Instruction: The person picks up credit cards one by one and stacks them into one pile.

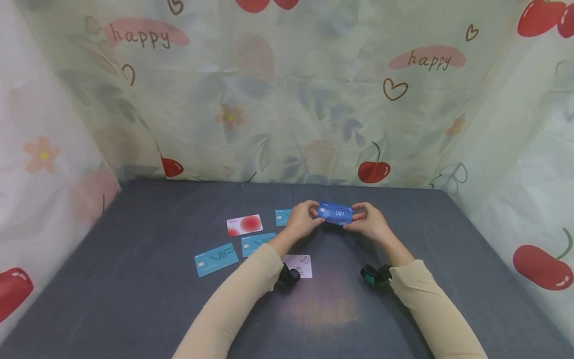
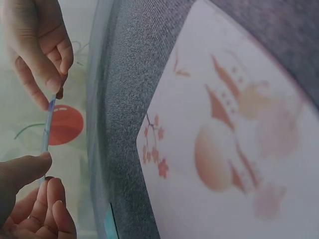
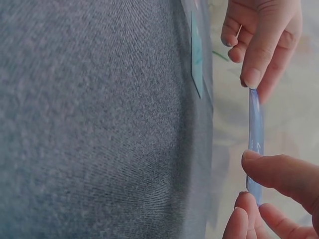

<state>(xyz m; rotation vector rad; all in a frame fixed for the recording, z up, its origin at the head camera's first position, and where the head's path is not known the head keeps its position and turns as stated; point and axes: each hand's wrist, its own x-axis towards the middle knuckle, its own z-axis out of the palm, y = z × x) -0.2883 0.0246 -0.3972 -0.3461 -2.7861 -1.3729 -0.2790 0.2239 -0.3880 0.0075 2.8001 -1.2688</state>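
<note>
A dark blue VIP card (image 1: 335,213) is held raised above the far part of the table, its printed face toward the head camera. My left hand (image 1: 303,219) pinches the card's left end between thumb and fingers. At the right end, my right hand (image 1: 368,222) pinches it the same way. Both wrist views show the card edge-on as a thin strip (image 3: 255,134) between the two hands. Behind my left hand lies a light blue card (image 1: 282,217), partly hidden. A pale pink flowered card (image 2: 219,129) lies under my left wrist, its left part covered in the head view.
Left of my hands, a red and white card (image 1: 244,225) and two light blue VIP cards (image 1: 216,260) lie flat on the dark grey table (image 1: 148,299). A patterned curtain (image 1: 287,134) hangs along the table's far edge and both sides.
</note>
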